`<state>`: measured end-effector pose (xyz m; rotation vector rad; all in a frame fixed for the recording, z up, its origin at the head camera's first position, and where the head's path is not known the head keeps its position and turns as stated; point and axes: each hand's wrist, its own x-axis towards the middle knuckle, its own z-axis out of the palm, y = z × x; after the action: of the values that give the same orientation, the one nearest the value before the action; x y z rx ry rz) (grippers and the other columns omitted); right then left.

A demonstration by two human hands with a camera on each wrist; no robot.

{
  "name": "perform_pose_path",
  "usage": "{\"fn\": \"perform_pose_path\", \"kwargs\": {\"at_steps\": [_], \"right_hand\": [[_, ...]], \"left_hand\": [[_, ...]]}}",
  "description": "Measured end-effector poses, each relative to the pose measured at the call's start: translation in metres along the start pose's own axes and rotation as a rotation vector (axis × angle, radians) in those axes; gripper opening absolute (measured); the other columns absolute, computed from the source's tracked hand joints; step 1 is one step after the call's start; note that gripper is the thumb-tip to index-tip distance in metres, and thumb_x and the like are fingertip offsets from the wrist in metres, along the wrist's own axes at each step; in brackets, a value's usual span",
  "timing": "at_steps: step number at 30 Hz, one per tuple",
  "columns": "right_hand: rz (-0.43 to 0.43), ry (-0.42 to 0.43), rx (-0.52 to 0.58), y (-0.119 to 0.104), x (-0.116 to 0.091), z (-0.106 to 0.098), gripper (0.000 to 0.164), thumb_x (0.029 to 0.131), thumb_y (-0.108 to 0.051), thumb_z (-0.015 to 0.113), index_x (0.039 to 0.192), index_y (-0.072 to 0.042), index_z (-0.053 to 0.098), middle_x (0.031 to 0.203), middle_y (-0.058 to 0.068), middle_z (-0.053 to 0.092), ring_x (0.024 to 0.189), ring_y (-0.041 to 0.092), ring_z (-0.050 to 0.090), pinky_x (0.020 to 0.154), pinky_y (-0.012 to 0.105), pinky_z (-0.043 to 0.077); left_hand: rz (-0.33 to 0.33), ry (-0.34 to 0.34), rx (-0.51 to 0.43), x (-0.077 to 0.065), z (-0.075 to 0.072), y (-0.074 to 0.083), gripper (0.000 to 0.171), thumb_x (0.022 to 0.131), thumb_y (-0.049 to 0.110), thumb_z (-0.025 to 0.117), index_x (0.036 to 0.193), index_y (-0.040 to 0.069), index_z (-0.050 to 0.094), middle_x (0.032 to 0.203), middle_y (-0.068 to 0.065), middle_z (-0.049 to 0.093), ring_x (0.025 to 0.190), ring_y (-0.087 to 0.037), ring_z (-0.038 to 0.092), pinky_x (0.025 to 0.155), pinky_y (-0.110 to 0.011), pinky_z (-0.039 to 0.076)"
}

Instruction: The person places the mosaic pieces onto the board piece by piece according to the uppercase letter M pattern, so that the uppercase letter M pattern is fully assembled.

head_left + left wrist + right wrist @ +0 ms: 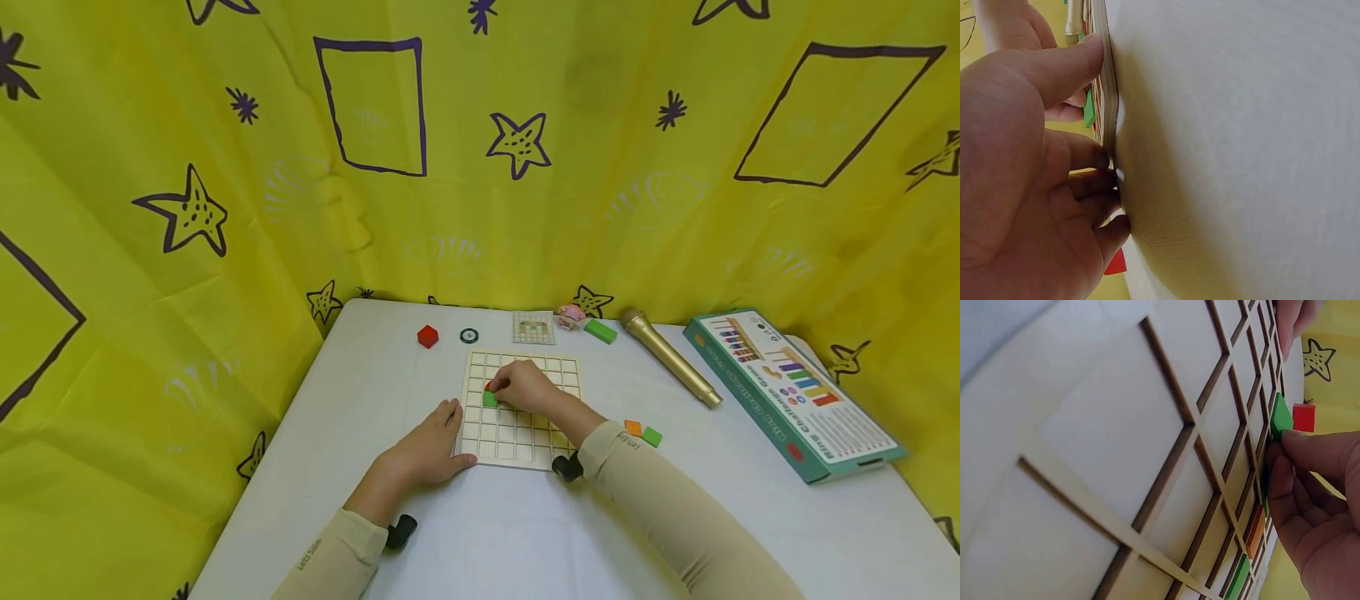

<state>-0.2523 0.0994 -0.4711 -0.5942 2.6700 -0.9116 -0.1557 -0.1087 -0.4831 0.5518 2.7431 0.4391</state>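
Observation:
A pale gridded wooden board (506, 454) lies on the white table. My right hand (528, 387) reaches over it and pinches a square green tile (491, 400) between thumb and fingertips, in the board's left part. In the right wrist view this green tile (1281, 415) stands tilted against the grid. A red piece (489, 386) shows just beyond it, partly covered by the fingers. An orange tile (1255, 531) and another green tile (1238, 578) sit in the grid. My left hand (427, 442) rests at the board's near left corner, thumb (1079, 65) and fingertips touching its edge.
Behind the board are a red die (427, 337), a round token (468, 336), a pattern card (533, 327), a pink figurine (570, 316) and a green block (600, 331). Rightward lie a gold microphone (671, 360), a game box (802, 392), loose orange (633, 427) and green (652, 437) tiles.

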Motion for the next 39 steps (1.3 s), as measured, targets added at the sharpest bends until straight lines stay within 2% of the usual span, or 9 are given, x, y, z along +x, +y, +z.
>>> {"fn": "perform_pose_path", "kwargs": {"at_steps": [5,13,26,32,39], "right_hand": [[-0.005,0.008,-0.041,-0.003,-0.001,0.003,0.007,0.091,-0.007,0.073,0.089,-0.010,0.079,0.097,0.001,0.074,0.096,0.017,0.064,0.087,0.036,0.054],[-0.027,0.028,-0.080,-0.004,-0.003,0.006,0.010,0.091,-0.006,0.072,0.088,-0.011,0.079,0.096,-0.001,0.074,0.094,0.015,0.064,0.086,0.034,0.055],[-0.031,0.032,0.039,0.011,-0.013,-0.002,0.006,0.091,-0.008,0.073,0.093,-0.012,0.076,0.094,-0.004,0.071,0.089,0.014,0.061,0.086,0.035,0.053],[-0.008,0.026,0.063,0.018,-0.021,-0.011,0.007,0.092,-0.009,0.072,0.097,-0.011,0.076,0.099,-0.003,0.071,0.094,0.016,0.061,0.090,0.038,0.052],[-0.001,0.032,0.065,0.027,-0.032,-0.023,0.008,0.092,-0.009,0.071,0.097,-0.011,0.077,0.095,-0.003,0.071,0.090,0.016,0.060,0.086,0.038,0.053]], "left_hand": [[-0.002,-0.002,0.008,0.000,-0.001,0.001,0.091,0.095,0.051,0.065,0.157,-0.003,0.025,0.164,-0.019,0.020,0.151,-0.034,0.019,0.119,-0.044,0.028],[-0.006,-0.002,0.001,-0.001,0.000,0.001,0.091,0.095,0.050,0.065,0.157,-0.003,0.025,0.165,-0.019,0.019,0.152,-0.033,0.018,0.119,-0.044,0.027],[-0.010,-0.002,0.003,0.000,0.001,0.001,0.092,0.094,0.050,0.066,0.157,-0.003,0.025,0.164,-0.018,0.020,0.151,-0.034,0.019,0.119,-0.044,0.028],[-0.017,-0.003,-0.002,0.000,0.002,0.001,0.092,0.094,0.051,0.066,0.157,-0.002,0.025,0.165,-0.018,0.020,0.151,-0.033,0.019,0.118,-0.044,0.028],[-0.039,-0.001,-0.003,0.001,0.003,0.001,0.093,0.093,0.052,0.066,0.158,0.000,0.024,0.165,-0.016,0.019,0.152,-0.032,0.018,0.118,-0.044,0.028]]}}
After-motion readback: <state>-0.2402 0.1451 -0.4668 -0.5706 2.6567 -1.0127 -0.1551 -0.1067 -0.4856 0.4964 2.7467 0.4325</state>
